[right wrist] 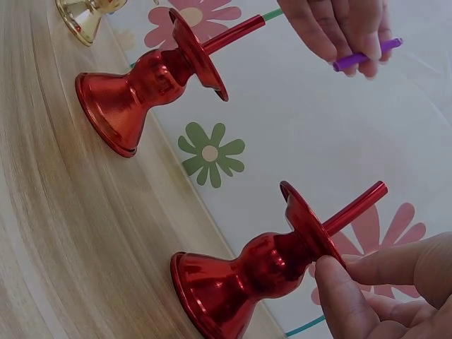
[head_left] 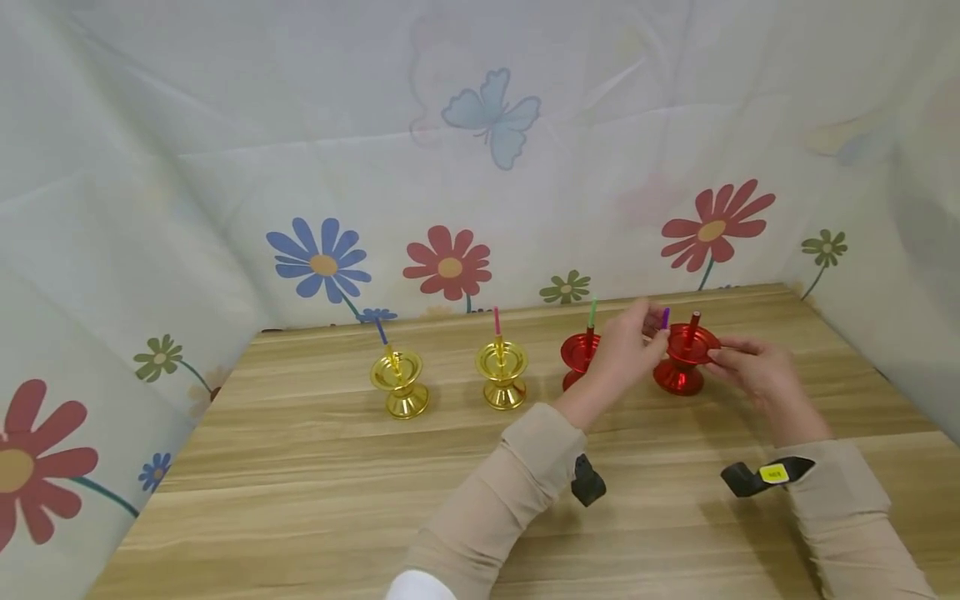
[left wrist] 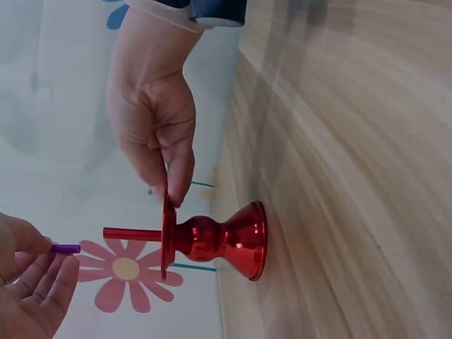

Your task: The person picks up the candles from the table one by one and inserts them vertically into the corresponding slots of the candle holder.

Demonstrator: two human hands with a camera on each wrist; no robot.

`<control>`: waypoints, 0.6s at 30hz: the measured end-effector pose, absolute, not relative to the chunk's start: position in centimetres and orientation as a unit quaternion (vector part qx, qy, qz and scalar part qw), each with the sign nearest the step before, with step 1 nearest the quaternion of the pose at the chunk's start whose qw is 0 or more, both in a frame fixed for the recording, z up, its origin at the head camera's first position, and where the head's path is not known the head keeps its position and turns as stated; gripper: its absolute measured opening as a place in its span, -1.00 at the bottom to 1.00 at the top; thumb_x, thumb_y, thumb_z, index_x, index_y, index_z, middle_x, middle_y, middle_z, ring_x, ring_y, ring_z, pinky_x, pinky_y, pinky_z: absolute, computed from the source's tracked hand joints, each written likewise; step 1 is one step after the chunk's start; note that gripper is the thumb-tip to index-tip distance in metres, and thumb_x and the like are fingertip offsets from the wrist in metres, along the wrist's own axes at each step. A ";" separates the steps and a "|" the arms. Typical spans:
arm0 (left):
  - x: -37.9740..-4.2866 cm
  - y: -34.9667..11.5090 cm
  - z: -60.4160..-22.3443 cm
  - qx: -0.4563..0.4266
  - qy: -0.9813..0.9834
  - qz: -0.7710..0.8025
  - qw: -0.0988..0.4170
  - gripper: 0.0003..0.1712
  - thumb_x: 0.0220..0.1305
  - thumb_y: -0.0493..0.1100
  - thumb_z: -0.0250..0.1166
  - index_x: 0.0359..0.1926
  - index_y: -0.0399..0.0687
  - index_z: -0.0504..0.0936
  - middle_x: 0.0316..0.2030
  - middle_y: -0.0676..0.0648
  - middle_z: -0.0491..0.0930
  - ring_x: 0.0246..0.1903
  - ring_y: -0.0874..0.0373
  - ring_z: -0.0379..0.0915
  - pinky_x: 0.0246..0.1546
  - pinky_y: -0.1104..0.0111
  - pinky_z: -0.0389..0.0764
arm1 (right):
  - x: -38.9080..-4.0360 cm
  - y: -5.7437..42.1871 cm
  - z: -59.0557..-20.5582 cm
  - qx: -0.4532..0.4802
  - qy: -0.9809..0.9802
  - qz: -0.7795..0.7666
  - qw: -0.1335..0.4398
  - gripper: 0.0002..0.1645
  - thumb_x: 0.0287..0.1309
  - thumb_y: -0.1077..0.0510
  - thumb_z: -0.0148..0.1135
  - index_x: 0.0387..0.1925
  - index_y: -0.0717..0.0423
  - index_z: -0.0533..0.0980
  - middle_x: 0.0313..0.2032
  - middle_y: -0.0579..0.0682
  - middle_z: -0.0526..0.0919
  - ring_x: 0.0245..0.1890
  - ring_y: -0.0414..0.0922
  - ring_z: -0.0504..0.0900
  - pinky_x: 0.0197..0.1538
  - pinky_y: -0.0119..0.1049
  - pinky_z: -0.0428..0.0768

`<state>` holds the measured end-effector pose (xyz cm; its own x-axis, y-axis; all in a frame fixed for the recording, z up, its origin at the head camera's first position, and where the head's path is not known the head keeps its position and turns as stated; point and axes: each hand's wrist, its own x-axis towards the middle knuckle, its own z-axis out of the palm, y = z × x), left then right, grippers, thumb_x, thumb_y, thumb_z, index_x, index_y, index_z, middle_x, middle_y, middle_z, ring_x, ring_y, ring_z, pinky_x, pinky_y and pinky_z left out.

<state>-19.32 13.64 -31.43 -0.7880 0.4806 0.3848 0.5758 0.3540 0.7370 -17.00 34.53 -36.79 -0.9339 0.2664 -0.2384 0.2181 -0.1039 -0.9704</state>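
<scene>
In my left hand (head_left: pixel 618 350) a short, thin purple stick (right wrist: pixel 367 56) is pinched between thumb and fingers, beside the tube of a shiny red candle holder (left wrist: pixel 244 240). In the left wrist view the stick is apart from the tube's open top. My right hand (head_left: pixel 761 375) pinches the rim of that holder's dish between thumb and forefinger. The holder stands upright on the wooden table (head_left: pixel 337 492). A second red candle holder (right wrist: pixel 152 81), with a green stick (head_left: pixel 592 312) in its tube, stands to its left, partly hidden by my left hand in the head view.
Farther left stand two gold candle holders (head_left: pixel 504 375), one with a pink stick (head_left: pixel 497 321) and one with a tilted blue stick (head_left: pixel 382 331). A white flowered cloth (head_left: pixel 337 183) hangs behind the table and along its sides.
</scene>
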 end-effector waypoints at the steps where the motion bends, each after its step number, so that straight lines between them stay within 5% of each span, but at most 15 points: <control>1: -19.4 13.8 -31.3 -0.319 -0.819 -0.474 0.048 -0.76 0.30 -0.30 0.18 -0.02 -0.19 0.47 -0.19 -0.07 0.62 -0.26 0.31 0.51 -0.27 0.75 0.48 | -17.1 34.7 -36.9 -0.187 -0.669 0.719 0.015 -0.80 0.15 0.23 0.29 -0.21 -0.03 0.48 -0.46 -0.25 0.58 -0.43 -0.34 0.68 -0.22 -0.46 0.65; 4: -19.7 14.1 -31.0 -0.314 -0.815 -0.484 0.043 -0.77 0.31 -0.29 0.17 -0.02 -0.19 0.47 -0.18 -0.08 0.62 -0.24 0.28 0.52 -0.23 0.73 0.49 | -17.2 34.9 -37.0 -0.196 -0.670 0.716 0.011 -0.81 0.13 0.19 0.31 -0.25 -0.09 0.49 -0.44 -0.25 0.58 -0.41 -0.34 0.68 -0.18 -0.44 0.64; 9: -20.3 14.9 -30.8 -0.315 -0.813 -0.488 0.037 -0.78 0.31 -0.29 0.18 -0.03 -0.18 0.47 -0.16 -0.07 0.61 -0.21 0.27 0.54 -0.18 0.72 0.49 | -16.9 34.3 -36.7 -0.178 -0.686 0.706 0.011 -0.71 0.22 0.24 0.21 -0.03 0.14 0.43 -0.41 -0.23 0.55 -0.41 -0.34 0.66 -0.16 -0.40 0.65; 15: -20.9 16.0 -30.8 -0.297 -0.806 -0.511 0.025 -0.79 0.31 -0.23 0.20 -0.05 -0.12 0.46 -0.16 -0.03 0.61 -0.20 0.29 0.54 -0.16 0.69 0.50 | -17.5 35.5 -37.8 -0.190 -0.668 0.719 0.010 -0.83 0.12 0.19 0.32 -0.26 -0.09 0.51 -0.42 -0.25 0.60 -0.39 -0.33 0.68 -0.17 -0.43 0.64; 18: -21.2 16.5 -30.7 -0.284 -0.798 -0.531 0.024 -0.80 0.30 -0.23 0.22 -0.07 -0.12 0.47 -0.17 -0.04 0.61 -0.23 0.29 0.53 -0.17 0.68 0.51 | -17.9 35.8 -38.2 -0.193 -0.665 0.721 0.016 -0.79 0.11 0.18 0.33 -0.20 -0.06 0.52 -0.38 -0.22 0.59 -0.38 -0.32 0.68 -0.17 -0.42 0.65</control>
<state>-21.24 16.46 -30.71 -0.8374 0.4282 0.3398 0.4789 0.2749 0.8337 -17.89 35.77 -38.18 -0.9254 0.2792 -0.2564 0.2330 -0.1145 -0.9657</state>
